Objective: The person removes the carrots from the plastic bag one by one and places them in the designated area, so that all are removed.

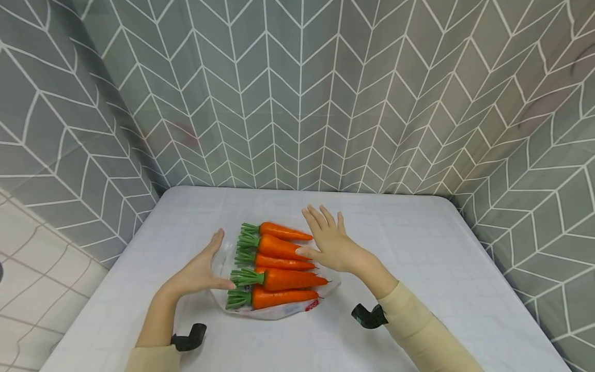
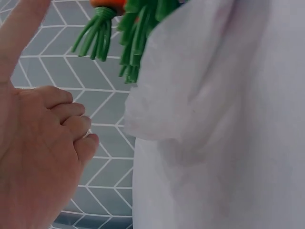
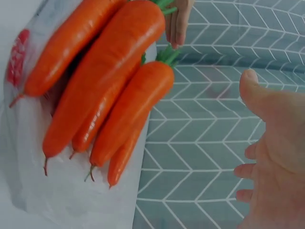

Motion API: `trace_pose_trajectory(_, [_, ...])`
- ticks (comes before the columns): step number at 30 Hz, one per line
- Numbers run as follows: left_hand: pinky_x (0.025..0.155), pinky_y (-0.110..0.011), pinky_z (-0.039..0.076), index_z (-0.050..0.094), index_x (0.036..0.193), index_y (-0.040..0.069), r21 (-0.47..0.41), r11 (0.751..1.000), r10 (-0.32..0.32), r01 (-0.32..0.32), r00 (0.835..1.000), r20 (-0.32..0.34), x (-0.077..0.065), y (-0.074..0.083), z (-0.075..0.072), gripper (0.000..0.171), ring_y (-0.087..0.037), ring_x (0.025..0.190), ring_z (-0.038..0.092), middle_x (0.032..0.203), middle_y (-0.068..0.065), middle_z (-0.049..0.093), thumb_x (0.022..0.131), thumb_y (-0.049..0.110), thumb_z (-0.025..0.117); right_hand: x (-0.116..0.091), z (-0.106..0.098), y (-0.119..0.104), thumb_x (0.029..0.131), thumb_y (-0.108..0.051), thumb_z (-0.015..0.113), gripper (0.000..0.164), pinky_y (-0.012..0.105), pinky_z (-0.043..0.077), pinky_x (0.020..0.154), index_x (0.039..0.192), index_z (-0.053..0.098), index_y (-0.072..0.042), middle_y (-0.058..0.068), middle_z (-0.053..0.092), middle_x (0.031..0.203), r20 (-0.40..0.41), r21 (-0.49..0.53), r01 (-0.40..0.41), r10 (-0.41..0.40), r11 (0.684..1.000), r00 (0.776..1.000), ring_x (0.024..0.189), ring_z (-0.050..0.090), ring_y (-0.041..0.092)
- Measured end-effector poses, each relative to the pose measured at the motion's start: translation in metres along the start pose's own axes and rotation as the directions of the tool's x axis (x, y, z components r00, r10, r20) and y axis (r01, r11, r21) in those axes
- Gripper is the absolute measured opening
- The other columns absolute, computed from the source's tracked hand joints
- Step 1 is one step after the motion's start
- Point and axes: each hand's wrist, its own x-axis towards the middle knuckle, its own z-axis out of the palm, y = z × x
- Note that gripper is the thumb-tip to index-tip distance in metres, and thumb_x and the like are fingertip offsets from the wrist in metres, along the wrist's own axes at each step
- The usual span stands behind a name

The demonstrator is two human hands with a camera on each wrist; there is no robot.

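Observation:
Several orange carrots (image 1: 288, 280) with trimmed green stems (image 1: 248, 276) lie side by side on a thin, whitish plastic bag (image 1: 265, 313), stems toward the left. My left hand (image 1: 192, 274) is at the stem end, thumb and fingers spread apart, thumb tip right at the stems. At the pointed end is my right hand (image 1: 335, 249), fingers straight and spread; its thumb overlaps a carrot in the head view. Neither hand grips anything. The right wrist view shows the carrots (image 3: 107, 81) piled close together, with red print (image 3: 18, 56) on the bag.
A white cloth-covered table (image 1: 400, 248) carries the bag. Grey curtains (image 1: 297, 103) with a white chevron pattern stand behind it and at both sides. Pale tiles (image 1: 37, 279) show at the left. A black wrist mount (image 1: 189, 338) sits on the left forearm, another (image 1: 369, 316) on the right.

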Motion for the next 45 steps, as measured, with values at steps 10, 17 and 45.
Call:
trace_pose_trajectory(10, [0.109, -0.063, 0.016, -0.002, 0.151, -0.005, 0.064, 0.998, -0.033, 0.027, 0.994, 0.105, 0.002, 0.004, -0.002, 0.134, -0.048, 0.141, -0.001, 0.156, -0.029, -0.006, 0.063, 0.041, 0.088, 0.0, 0.007, -0.005, 0.094, -0.055, 0.049, 0.091, 0.067, -0.004, 0.109, 0.154, 0.005, -0.004, 0.014, 0.006, 0.16, 0.016, -0.017, 0.042, -0.041, 0.999, 0.999, 0.146, -0.002, 0.037])
trace_pose_trajectory(17, [0.11, -0.063, 0.012, 0.0, 0.15, -0.008, 0.06, 0.995, -0.084, 0.075, 0.983, 0.166, 0.002, 0.004, 0.001, 0.135, -0.048, 0.141, -0.004, 0.155, -0.03, -0.006, 0.061, 0.039, 0.09, -0.002, 0.016, -0.007, 0.094, -0.055, 0.05, 0.091, 0.068, -0.003, 0.109, 0.154, 0.006, -0.002, 0.015, 0.006, 0.16, 0.049, -0.02, 0.063, -0.062, 0.998, 0.997, 0.146, -0.001, 0.038])
trace_pose_trajectory(45, [0.109, -0.064, 0.012, 0.002, 0.149, -0.011, 0.056, 0.997, -0.064, 0.055, 0.984, 0.169, -0.001, 0.0, 0.006, 0.132, -0.049, 0.141, -0.004, 0.155, -0.032, -0.006, 0.062, 0.038, 0.089, -0.002, 0.031, 0.003, 0.072, -0.029, 0.086, 0.074, 0.033, 0.053, 0.086, 0.136, 0.051, -0.015, 0.002, 0.052, 0.137, -0.204, 0.051, 0.487, -0.468, 0.872, 0.86, 0.125, 0.05, 0.018])
